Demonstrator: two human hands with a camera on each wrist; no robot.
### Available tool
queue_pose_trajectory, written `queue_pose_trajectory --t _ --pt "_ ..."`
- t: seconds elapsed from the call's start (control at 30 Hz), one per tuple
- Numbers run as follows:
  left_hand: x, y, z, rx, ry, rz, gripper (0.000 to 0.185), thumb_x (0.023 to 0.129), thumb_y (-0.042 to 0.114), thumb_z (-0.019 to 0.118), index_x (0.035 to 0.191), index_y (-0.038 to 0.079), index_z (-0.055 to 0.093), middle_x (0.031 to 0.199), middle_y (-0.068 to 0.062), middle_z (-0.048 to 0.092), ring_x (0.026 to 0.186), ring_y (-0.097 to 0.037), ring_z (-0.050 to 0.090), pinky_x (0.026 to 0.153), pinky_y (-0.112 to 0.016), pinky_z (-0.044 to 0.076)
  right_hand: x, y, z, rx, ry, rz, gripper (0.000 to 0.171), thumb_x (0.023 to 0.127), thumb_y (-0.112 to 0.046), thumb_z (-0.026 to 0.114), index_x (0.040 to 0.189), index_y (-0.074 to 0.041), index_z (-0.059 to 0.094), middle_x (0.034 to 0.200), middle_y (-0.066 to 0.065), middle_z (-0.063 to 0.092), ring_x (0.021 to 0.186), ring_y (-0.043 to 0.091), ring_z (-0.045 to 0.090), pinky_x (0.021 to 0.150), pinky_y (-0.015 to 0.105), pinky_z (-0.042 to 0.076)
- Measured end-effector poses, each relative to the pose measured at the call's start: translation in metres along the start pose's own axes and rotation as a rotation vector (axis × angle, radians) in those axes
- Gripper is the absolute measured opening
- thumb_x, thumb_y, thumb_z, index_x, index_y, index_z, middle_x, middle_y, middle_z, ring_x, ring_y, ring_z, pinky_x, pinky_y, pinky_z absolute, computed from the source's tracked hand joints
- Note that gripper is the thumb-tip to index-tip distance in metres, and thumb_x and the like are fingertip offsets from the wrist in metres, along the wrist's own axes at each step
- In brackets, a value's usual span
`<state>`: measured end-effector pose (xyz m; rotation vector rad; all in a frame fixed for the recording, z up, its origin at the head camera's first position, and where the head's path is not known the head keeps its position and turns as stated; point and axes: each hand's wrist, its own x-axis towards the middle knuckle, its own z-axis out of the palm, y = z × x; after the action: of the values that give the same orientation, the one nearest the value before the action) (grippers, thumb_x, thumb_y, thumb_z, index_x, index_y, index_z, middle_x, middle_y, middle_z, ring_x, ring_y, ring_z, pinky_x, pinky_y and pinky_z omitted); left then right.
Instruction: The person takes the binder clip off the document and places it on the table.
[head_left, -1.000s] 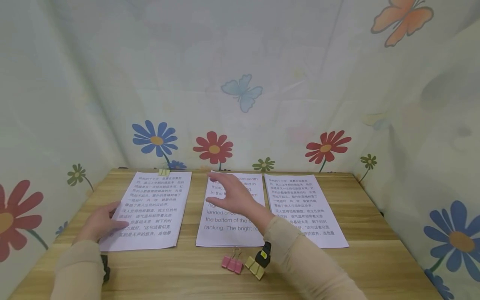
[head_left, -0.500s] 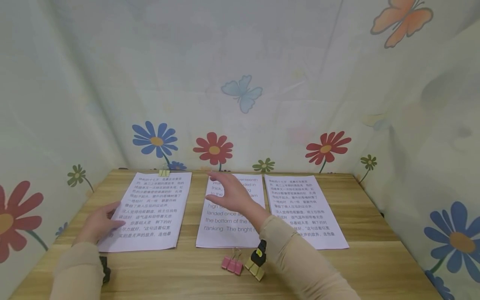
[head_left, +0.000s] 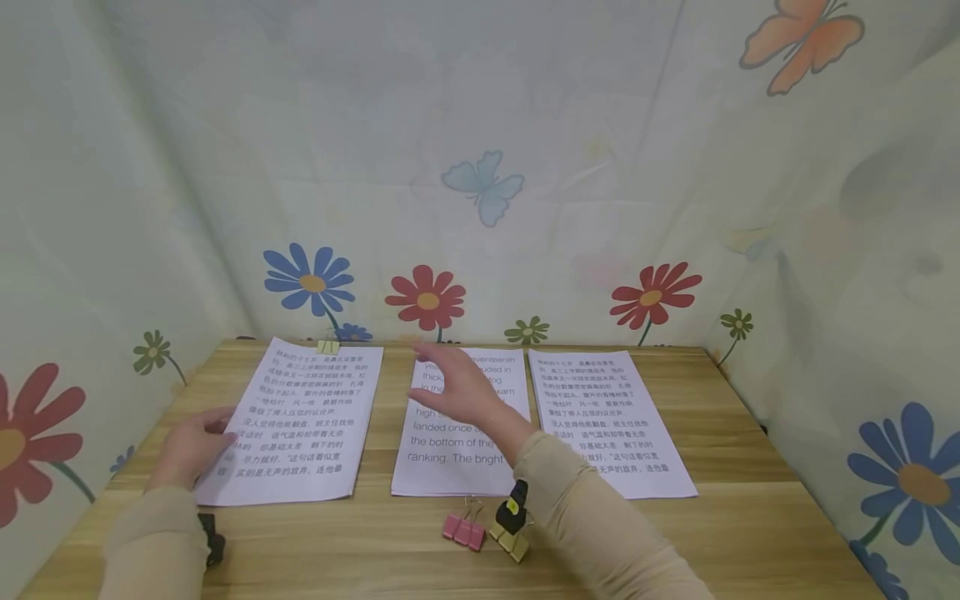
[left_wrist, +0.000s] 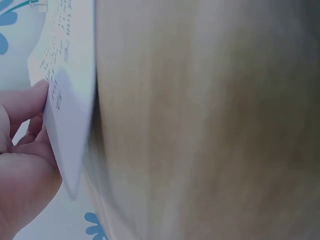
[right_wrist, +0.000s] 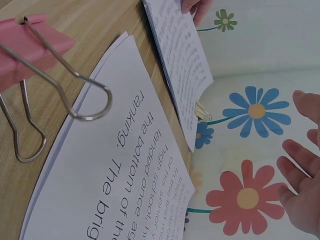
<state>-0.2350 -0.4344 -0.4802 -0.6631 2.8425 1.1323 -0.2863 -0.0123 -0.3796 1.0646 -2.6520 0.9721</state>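
At the left of the head view, a stack of printed paper has a yellow binder clip on its far edge. My left hand grips this stack by its left side. The left wrist view shows the thumb on the printed face and the other fingers partly hidden behind the sheets. My right hand hovers over the middle stack, with English text, its fingers spread and holding nothing. In the right wrist view that hand is seen against the flowered backdrop.
A third stack lies on the right, partly behind the right forearm. Near the front of the wooden table are a pink binder clip and a gold binder clip, just by the right wrist. Flower-print cloth surrounds the table.
My left thumb has shifted a little left toward the edge of the left stack, and the stack's far left corner has risen slightly. The right hand has barely moved.
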Motion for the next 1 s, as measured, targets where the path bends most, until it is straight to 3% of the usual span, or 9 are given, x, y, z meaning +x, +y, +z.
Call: queue_pose_trajectory --t 0.3,0.57,0.77,1.0 --pt "-0.001 0.006 0.002 -0.047 0.054 -0.028 0.055 0.098 0.006 0.053 0.151 0.004 0.038 0.141 -0.033 0.039 0.122 -0.050 0.041 0.092 -0.063 0.040 0.007 0.000 0.002 0.029 0.013 -0.027 0.067 0.091 -0.028 0.072 0.149 -0.013 0.043 0.137 0.003 0.059 0.130 0.019 0.050 0.111 0.034 0.037" --pt "-0.004 0.000 -0.002 -0.064 0.126 0.065 0.051 0.099 0.007 0.050 0.149 0.004 0.041 0.141 -0.034 0.040 0.123 -0.051 0.041 0.092 -0.064 0.039 0.018 -0.003 -0.005 0.113 0.018 0.024 0.065 0.092 -0.027 0.071 0.150 -0.016 0.044 0.146 0.002 0.051 0.135 0.019 0.046 0.111 0.036 0.036" --pt "-0.013 -0.002 -0.011 -0.090 0.154 0.063 0.048 0.102 0.011 0.048 0.149 0.005 0.042 0.143 -0.031 0.040 0.123 -0.050 0.040 0.092 -0.064 0.039 0.022 -0.001 -0.004 0.127 0.029 0.028 0.065 0.092 -0.030 0.071 0.150 -0.018 0.044 0.148 0.001 0.050 0.134 0.018 0.047 0.111 0.036 0.037" --pt "-0.021 0.008 -0.020 -0.193 0.173 0.090 0.047 0.103 0.018 0.048 0.149 0.011 0.044 0.145 -0.024 0.041 0.125 -0.046 0.044 0.091 -0.057 0.042 0.024 -0.003 -0.005 0.175 0.042 0.027 0.066 0.091 -0.027 0.072 0.150 -0.017 0.044 0.147 0.000 0.051 0.131 0.019 0.049 0.110 0.038 0.038"
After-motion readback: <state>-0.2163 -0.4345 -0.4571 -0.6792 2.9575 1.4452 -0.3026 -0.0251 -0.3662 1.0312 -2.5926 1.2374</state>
